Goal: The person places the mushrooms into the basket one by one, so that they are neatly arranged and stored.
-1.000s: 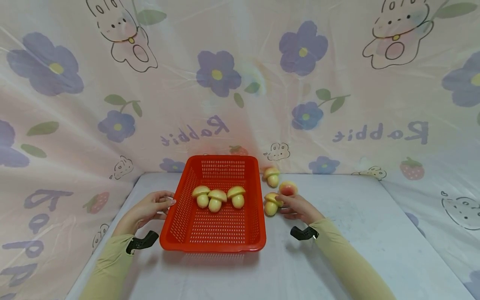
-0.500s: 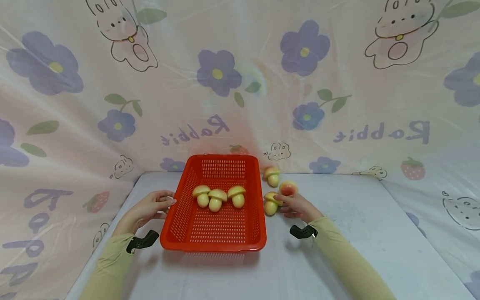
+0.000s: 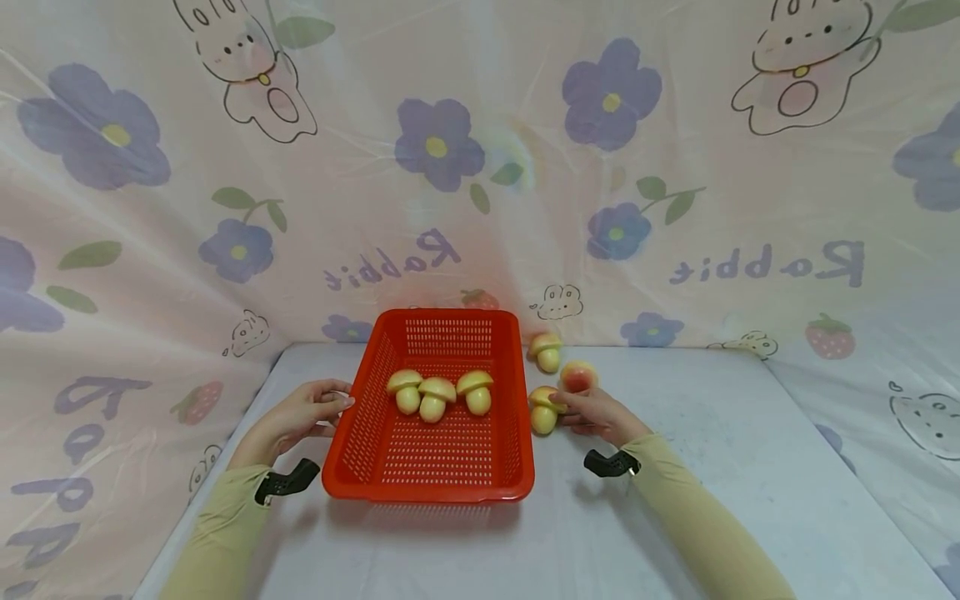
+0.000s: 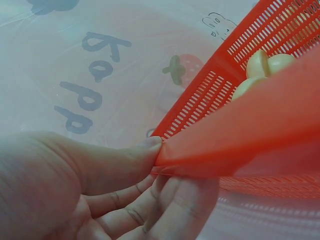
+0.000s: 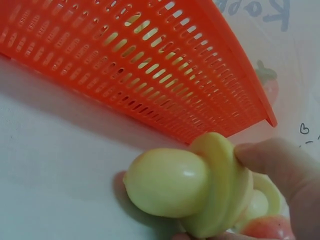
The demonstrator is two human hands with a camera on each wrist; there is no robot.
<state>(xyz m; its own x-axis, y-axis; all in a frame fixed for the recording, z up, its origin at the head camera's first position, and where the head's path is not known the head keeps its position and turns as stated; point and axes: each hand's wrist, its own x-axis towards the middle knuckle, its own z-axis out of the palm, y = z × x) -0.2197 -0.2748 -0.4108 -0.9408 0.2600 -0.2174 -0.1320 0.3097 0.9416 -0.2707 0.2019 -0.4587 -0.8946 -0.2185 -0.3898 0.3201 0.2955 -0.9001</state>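
Note:
A red perforated plastic basket (image 3: 431, 487) holds three yellow toy mushrooms (image 3: 432, 400) on its floor. My left hand (image 3: 303, 417) pinches the basket's left rim, thumb on top and fingers beneath, as the left wrist view shows. To the right of the basket, my right hand (image 3: 600, 417) grips a yellow mushroom (image 5: 170, 182) by its cap between thumb and fingers. In the right wrist view its rounded stem points left, away from the palm. Some of the right fingers are hidden behind the cap.
Another mushroom (image 3: 548, 352) lies beyond the right hand, near the back edge of the white table (image 3: 720, 467). A round pinkish-yellow piece (image 3: 579, 377) rests just behind the right fingers. A printed curtain (image 3: 480, 167) hangs close behind the table.
Both hands, the basket and the mushrooms keep nearly the same places. The whole head view shifts only very slightly.

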